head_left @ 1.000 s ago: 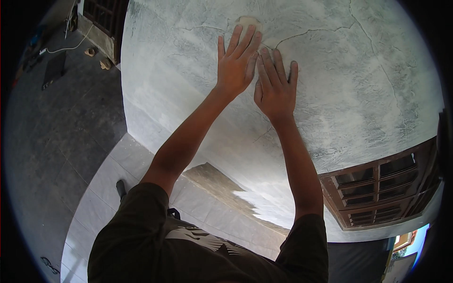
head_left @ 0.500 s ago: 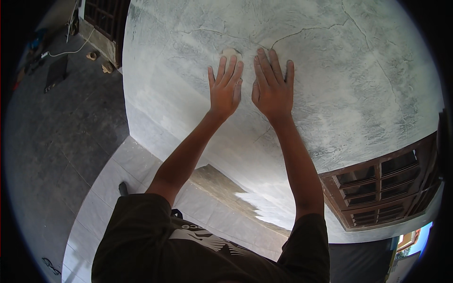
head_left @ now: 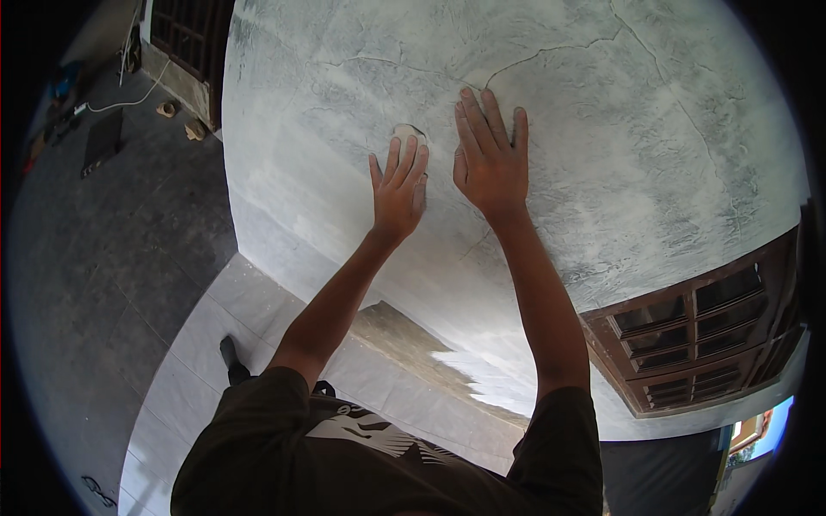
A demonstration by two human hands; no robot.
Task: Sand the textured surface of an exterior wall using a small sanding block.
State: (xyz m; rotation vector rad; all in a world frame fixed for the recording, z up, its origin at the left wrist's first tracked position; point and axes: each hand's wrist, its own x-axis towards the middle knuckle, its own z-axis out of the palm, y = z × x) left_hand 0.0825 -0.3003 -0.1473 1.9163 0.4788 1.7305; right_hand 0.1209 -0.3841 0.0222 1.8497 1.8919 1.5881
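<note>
Fingers (head_left: 393, 160) of your left hand (head_left: 398, 196) stretch out over a pale pad (head_left: 410, 131), its rounded upper edge showing beyond the tips; most of it is hidden, so I cannot tell whether you grip it. Pad lies against the grey-white plastered wall (head_left: 301, 172). Just to the right and a little higher, your right hand (head_left: 495, 168) rests flat on the plaster, digits extended and released. Its tips sit at the low end of a thin crack (head_left: 543, 52) arching up and rightward. Far right, lower: brown-framed window (head_left: 688, 310), small panes.
</note>
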